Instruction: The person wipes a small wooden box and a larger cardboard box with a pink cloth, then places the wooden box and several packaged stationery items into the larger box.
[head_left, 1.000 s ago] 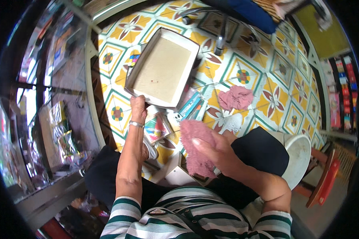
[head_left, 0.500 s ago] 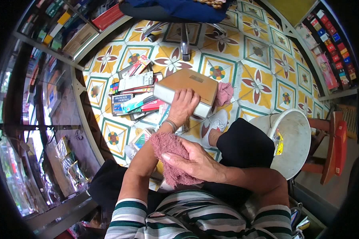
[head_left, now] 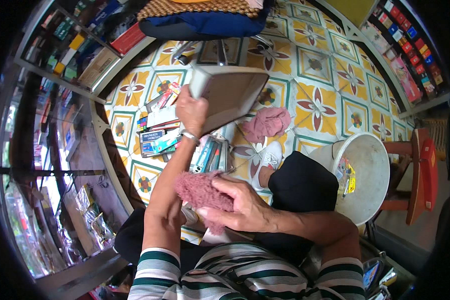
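Note:
My left hand (head_left: pixel 191 111) grips the left edge of a wide, shallow box (head_left: pixel 232 97) with pale sides, tilted up off the floor. A broad grey-brown face of it shows in shadow; I cannot tell whether that is its inside or its underside. In front of my body my right hand (head_left: pixel 245 204) is closed on a fluffy dusty-pink cloth (head_left: pixel 202 192), which lies close by my left forearm. A second pink cloth (head_left: pixel 267 123) rests crumpled on the tiles beyond my shoe. Beside and below the box are several packs of stationery (head_left: pixel 162 142) in a loose heap.
A white bucket (head_left: pixel 372 200) with small litter inside stands at my right, next to a reddish wooden stool (head_left: pixel 420 175). Glass display cabinets (head_left: pixel 60 165) line the left side. Ahead is a wheeled chair (head_left: pixel 205 22); shelves of small boxes (head_left: pixel 415 57) stand at far right.
My left hand has moved from the top of the box to its left edge, lifting and tilting it. More of the floor cloth now shows. My right hand keeps its cloth.

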`<state>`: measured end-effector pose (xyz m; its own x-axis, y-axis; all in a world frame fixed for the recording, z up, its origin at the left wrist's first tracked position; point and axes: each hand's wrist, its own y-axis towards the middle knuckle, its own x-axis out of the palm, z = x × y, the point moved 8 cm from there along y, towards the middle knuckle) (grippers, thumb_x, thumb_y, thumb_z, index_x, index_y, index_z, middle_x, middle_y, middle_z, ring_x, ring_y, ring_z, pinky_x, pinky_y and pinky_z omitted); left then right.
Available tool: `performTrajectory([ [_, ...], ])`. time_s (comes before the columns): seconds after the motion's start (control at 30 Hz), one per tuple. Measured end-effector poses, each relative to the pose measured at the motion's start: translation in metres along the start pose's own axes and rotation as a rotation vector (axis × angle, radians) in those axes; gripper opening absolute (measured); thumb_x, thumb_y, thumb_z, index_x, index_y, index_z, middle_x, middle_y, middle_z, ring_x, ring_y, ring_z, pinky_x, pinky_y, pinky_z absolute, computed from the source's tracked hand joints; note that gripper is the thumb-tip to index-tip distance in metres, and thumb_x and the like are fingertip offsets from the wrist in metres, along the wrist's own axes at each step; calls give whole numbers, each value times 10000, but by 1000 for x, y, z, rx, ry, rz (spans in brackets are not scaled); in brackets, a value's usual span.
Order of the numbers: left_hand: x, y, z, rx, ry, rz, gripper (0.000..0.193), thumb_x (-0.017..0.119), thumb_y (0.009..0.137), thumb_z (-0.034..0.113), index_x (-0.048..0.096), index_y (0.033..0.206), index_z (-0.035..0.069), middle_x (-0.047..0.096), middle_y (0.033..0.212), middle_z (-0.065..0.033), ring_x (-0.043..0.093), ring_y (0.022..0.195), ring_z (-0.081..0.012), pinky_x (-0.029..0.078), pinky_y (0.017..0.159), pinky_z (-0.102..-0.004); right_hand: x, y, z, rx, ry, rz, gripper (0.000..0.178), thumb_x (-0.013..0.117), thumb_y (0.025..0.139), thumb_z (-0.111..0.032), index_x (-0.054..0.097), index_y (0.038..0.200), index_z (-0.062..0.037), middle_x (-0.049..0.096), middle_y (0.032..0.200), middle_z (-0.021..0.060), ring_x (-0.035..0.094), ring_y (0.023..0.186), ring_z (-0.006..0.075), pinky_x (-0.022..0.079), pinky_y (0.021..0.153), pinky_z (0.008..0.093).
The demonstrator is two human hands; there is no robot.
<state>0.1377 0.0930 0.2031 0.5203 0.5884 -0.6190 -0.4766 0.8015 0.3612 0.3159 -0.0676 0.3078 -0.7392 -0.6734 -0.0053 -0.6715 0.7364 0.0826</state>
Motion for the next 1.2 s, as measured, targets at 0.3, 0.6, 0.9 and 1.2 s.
performTrajectory([
  [0.3, -160, -77, -58, -843, -1092, -137, 221, 658, 899, 241, 586, 1046, 92, 618, 942, -53, 626, 794, -168, 540, 691, -331, -71, 3, -88, -260, -52, 418, 365, 676, 856, -193, 623, 1146, 21, 579, 1122, 146, 585, 1014, 259, 463, 924, 371],
  [0.6, -244, -177, -8, -759, -1369, -284, 607, 522, 987, 507, 467, 1392, 59, 617, 1267, -148, 653, 1102, -245, 561, 927, -385, -3, 3, -91, -314, -950, -235, 397, 663, 912, -252, 599, 1209, 3, 532, 1252, 213, 515, 1162, 380, 411, 1022, 428],
  [0.9, -249, -205, -11, -765, -1332, -470, 629, 536, 979, 525, 439, 1443, 112, 564, 1331, -103, 593, 1151, -196, 512, 958, -352, 116, -56, -54, -603, -1001, -836, 352, 730, 712, -154, 560, 971, 13, 482, 1312, 238, 476, 1206, 409, 414, 995, 463],
  [1.2, -224, -224, -8, -727, -1428, -689, 612, 469, 1022, 497, 374, 1483, 107, 519, 1380, -79, 549, 1211, -168, 473, 1013, -322, 102, -30, -18, -267, -763, -93, 388, 637, 805, -62, 553, 1158, 72, 510, 1277, 264, 506, 1181, 444, 400, 1024, 489],
])
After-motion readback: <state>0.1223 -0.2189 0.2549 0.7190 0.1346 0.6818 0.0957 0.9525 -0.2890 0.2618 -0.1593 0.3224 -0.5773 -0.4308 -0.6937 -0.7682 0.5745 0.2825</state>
